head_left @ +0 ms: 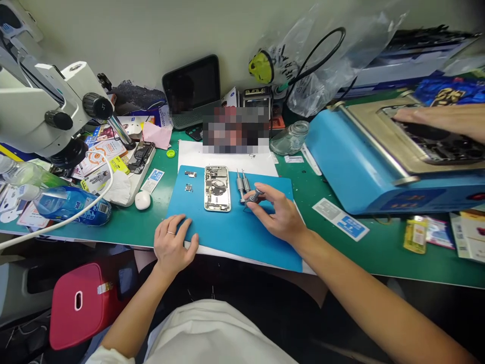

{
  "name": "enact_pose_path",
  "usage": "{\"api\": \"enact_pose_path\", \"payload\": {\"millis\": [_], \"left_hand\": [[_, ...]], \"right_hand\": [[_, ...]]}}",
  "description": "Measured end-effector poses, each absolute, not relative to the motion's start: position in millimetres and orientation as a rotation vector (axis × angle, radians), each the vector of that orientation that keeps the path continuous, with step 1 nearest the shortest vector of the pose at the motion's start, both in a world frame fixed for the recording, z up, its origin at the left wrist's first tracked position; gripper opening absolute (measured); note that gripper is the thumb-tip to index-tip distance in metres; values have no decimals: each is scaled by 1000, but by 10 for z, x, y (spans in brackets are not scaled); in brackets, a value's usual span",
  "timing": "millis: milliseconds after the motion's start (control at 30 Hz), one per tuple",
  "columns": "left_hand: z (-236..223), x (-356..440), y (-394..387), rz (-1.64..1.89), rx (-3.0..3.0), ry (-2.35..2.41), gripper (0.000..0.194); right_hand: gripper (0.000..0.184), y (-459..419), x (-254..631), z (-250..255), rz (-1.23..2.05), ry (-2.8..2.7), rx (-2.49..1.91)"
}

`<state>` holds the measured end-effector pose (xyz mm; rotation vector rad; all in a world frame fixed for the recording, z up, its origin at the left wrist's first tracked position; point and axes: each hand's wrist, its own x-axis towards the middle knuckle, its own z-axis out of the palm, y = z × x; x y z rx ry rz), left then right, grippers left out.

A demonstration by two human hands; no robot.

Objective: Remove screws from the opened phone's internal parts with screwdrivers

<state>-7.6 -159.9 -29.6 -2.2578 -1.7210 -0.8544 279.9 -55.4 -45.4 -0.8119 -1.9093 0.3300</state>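
Observation:
On a blue mat (pixel 223 237) lies an opened phone (pixel 217 189) with its inner parts bare. To its left are two small phone parts, a camera-like module (pixel 190 174) and a small metal piece (pixel 188 187). My right hand (pixel 278 210) pinches a grey screwdriver (pixel 255 196) at the mat's right side. Right beside it lie two more grey screwdrivers (pixel 242 182), their tips pointing away from me. My left hand (pixel 174 242) rests on the mat's near left edge, fingers loosely spread and holding nothing.
A microscope (pixel 56 116) stands left, above papers and a blue bottle (pixel 74 205). At right, another person's hand (pixel 439 119) touches a phone frame on a blue heating machine (pixel 341 162). A glass jar (pixel 290 137), tablet-like screen (pixel 193 86) and white earbud case (pixel 143 200) stand around.

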Motion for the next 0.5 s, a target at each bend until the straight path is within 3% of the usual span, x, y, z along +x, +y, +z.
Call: {"api": "enact_pose_path", "payload": {"millis": [267, 500], "left_hand": [[-286, -60, -1582, -830, -2289, -1721, 30], [-278, -67, -1596, -822, -2298, -1736, 31]], "right_hand": [[54, -674, 2327, -51, 640, -1816, -659], [48, -370, 1996, -198, 640, -2029, -586]]}}
